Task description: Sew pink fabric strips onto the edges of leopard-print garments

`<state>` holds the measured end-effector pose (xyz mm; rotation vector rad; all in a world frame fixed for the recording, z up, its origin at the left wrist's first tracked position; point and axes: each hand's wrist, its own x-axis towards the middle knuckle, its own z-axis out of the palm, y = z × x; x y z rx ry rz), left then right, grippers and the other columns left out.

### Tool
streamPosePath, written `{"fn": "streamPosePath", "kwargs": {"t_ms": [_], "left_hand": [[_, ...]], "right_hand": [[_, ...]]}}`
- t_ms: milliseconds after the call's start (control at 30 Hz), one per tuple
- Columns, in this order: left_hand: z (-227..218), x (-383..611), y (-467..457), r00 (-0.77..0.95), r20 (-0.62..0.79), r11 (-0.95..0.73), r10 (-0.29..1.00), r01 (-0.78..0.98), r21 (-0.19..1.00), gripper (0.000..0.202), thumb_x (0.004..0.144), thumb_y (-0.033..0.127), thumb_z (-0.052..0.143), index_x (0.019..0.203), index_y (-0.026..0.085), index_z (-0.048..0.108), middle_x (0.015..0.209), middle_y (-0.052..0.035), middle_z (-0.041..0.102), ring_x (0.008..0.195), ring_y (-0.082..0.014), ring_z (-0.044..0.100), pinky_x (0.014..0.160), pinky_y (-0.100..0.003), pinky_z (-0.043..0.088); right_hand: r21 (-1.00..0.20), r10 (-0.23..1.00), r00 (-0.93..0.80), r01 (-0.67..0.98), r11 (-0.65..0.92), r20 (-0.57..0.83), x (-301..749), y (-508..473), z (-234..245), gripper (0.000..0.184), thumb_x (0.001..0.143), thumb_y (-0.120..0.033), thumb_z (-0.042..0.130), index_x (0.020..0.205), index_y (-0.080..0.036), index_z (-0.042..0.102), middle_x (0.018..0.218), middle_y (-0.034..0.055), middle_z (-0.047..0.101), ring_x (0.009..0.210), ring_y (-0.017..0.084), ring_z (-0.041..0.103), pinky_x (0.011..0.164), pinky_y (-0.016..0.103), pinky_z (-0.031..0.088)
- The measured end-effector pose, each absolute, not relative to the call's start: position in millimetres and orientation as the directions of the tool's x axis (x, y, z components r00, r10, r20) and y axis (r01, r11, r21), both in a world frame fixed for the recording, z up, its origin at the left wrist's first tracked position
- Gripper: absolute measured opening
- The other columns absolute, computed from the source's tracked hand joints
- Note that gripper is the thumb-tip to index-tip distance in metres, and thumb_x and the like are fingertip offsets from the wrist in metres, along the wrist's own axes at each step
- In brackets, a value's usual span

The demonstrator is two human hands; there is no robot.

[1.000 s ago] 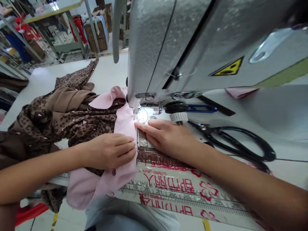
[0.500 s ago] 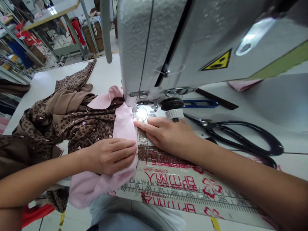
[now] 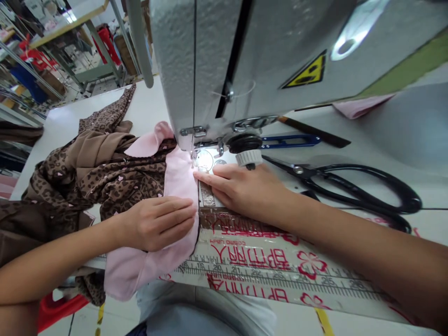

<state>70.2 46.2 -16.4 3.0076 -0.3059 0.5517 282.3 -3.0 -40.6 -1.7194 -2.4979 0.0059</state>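
Observation:
A pink fabric strip [image 3: 180, 179] lies along the edge of a brown leopard-print garment [image 3: 121, 184], its upper end under the presser foot of the sewing machine [image 3: 182, 60]. My left hand [image 3: 159, 224] rests on the lower part of the strip, fingers together and bent at its right edge, thumb hidden. To the right, my right hand [image 3: 247, 186] lies flat by the needle plate [image 3: 205, 161]. Its index finger is stretched out and touches the strip's edge just below the needle; the other fingers are partly tucked under. Below my hands, the pink strip curves over the table's front edge.
Black-handled scissors [image 3: 350, 186] lie to the right, near a blue thread snipper [image 3: 294, 141] and a dark blade-like tool [image 3: 318, 132]. Ruler tape [image 3: 266, 275] runs along the front edge. More pink cloth [image 3: 362, 106] lies behind the machine.
The view has shifted slightly, with the machine a little further left in it. Both hands keep nearly the same place on the pink strip, whose lower edge lies a bit smoother.

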Motion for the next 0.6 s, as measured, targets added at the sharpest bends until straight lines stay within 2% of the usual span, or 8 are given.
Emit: {"fn": "streamPosePath", "kwargs": {"t_ms": [333, 600], "left_hand": [[-22.6, 72.4, 40.8, 0.929, 0.340, -0.987, -0.142, -0.159, 0.021, 0.016, 0.084, 0.008, 0.046, 0.092, 0.000, 0.059, 0.098, -0.0164, 0.066, 0.100, -0.0257, 0.061, 0.088, -0.036, 0.054], [-30.2, 75.5, 31.3, 0.917, 0.396, -0.996, -0.047, -0.075, 0.055, 0.019, 0.087, 0.009, 0.042, 0.082, 0.004, 0.060, 0.098, -0.0144, 0.066, 0.100, -0.0247, 0.061, 0.084, -0.034, 0.056]], "right_hand": [[-0.067, 0.907, -0.389, 0.913, 0.403, 0.159, 285.5, -5.1, -45.8, 0.033, 0.089, -0.026, 0.036, 0.114, -0.027, 0.057, 0.072, 0.0013, 0.059, 0.055, 0.013, 0.043, 0.048, 0.028, 0.010], [-0.092, 0.795, -0.497, 0.826, 0.556, 0.348, 290.2, -9.8, -53.3, 0.035, 0.093, -0.025, 0.028, 0.100, -0.020, 0.062, 0.072, 0.0022, 0.061, 0.059, 0.014, 0.050, 0.048, 0.026, 0.017]]}}
